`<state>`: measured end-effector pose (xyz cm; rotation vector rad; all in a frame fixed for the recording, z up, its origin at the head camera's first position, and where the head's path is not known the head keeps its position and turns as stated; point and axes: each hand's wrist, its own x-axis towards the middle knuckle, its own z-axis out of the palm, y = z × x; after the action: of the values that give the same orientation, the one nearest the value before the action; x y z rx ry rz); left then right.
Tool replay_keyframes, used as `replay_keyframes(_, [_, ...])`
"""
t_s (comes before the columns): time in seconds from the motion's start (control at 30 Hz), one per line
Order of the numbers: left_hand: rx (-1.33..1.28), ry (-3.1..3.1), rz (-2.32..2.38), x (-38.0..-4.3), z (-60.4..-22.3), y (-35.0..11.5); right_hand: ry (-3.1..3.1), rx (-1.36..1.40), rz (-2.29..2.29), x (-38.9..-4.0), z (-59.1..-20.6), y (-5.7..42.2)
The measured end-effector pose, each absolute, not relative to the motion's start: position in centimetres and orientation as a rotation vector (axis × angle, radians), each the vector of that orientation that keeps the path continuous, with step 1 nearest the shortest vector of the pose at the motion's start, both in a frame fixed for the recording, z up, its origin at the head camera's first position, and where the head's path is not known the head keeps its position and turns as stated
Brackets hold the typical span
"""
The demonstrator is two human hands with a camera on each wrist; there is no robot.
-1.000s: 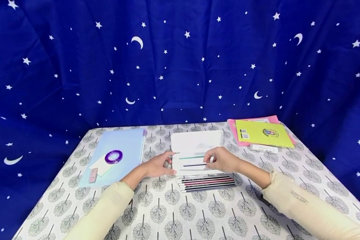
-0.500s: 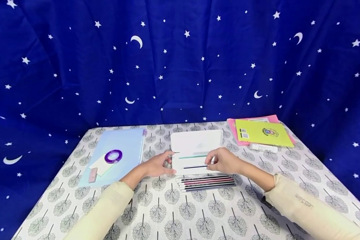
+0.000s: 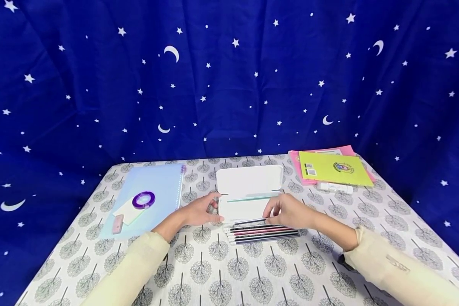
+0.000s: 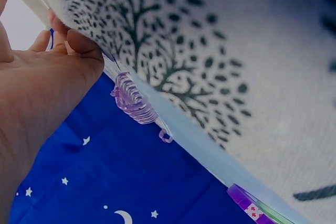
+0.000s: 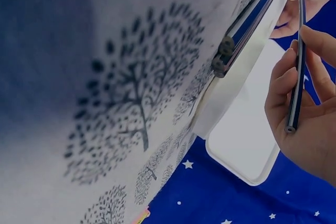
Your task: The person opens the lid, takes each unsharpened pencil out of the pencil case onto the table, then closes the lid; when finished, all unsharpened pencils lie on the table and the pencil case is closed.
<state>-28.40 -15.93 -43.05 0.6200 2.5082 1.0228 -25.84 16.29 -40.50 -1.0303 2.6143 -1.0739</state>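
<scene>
A white pencil box (image 3: 248, 207) lies with its lid (image 3: 249, 178) folded back. Along the back of its inside runs a thin teal strip (image 3: 248, 199). My left hand (image 3: 199, 211) holds the box's left end, thumb by the front corner and index finger by the back one. A dark pencil with pale stripes (image 5: 297, 87) is pinched between thumb and fingers of my right hand (image 3: 288, 211). In the head view that pencil overlaps the box's front edge, just behind a row of several pencils (image 3: 265, 234) on the cloth.
On the left, a pale blue spiral notebook (image 3: 158, 182) bears a purple tape roll (image 3: 143, 192), a whitish pad (image 3: 127, 212) and a pink eraser-like block (image 3: 117, 224). Yellow-green (image 3: 329, 168) and pink booklets (image 3: 295, 163) lie at the back right beside a white tube (image 3: 334, 188).
My right hand has carried the dark pencil from over the box interior toward me, to the box's front edge. My left hand stays at the box's left end.
</scene>
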Motion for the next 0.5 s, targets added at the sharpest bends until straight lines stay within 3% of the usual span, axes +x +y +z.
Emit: replay_keyframes(0.5, [0.617, 2.513, 1.021, -28.3, -42.7, -15.8, 2.495, -1.053, -1.082, -24.5, -40.4, 16.3])
